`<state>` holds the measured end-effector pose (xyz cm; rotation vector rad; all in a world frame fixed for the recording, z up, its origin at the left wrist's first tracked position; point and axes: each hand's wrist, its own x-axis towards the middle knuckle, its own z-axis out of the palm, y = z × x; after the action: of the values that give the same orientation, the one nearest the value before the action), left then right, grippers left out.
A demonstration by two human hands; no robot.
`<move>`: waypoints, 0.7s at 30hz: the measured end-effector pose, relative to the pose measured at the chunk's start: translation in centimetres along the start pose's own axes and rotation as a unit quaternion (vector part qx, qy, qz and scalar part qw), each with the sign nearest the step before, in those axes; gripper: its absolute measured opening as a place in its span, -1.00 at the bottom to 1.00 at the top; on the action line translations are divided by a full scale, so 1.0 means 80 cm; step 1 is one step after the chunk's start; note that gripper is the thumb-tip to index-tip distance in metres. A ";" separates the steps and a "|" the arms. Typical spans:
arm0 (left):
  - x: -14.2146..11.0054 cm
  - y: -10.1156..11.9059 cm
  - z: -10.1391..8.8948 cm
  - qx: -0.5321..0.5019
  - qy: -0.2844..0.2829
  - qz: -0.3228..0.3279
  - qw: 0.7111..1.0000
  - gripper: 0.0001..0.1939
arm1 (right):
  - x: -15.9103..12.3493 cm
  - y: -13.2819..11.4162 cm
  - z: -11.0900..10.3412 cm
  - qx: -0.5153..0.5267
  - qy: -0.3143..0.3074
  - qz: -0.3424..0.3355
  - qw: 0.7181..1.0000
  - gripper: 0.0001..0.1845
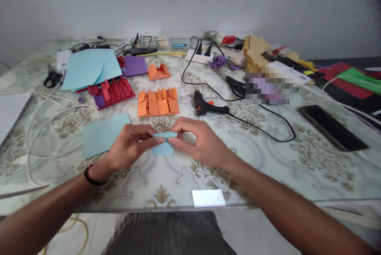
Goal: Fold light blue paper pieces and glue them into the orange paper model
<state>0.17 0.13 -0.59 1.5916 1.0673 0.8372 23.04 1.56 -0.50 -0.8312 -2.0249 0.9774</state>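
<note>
Left hand (pixel 126 146) and right hand (pixel 204 140) pinch 1 blue paper (pixel 162 150) by its folded far edge, probably to steady it, glue gun (pixel 205 107) lying farther right, seemingly handy.

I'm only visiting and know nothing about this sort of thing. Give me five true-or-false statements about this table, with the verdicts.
1. The left hand and right hand both hold the small light-blue paper piece. True.
2. The glue gun is in the right hand. False: the glue gun lies on the table.
3. A dark wristband is on the left wrist. True.
4. The smartphone lies to the left of both hands. False: the smartphone lies to their right.
5. A flat light-blue sheet lies beside the left hand. True.
</note>
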 end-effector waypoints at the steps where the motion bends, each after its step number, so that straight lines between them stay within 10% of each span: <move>1: 0.000 0.000 0.002 -0.009 -0.004 -0.001 1.000 -0.75 | 0.000 0.001 0.001 0.005 0.001 -0.006 1.000 -0.88; 21: -0.009 0.002 0.007 0.102 -0.020 0.089 0.991 -0.89 | 0.001 0.000 0.009 0.079 -0.017 0.010 0.997 -0.93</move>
<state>0.50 -0.75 -0.56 1.8896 1.0190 0.8316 22.43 1.42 -0.79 -0.7558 -1.9418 1.1532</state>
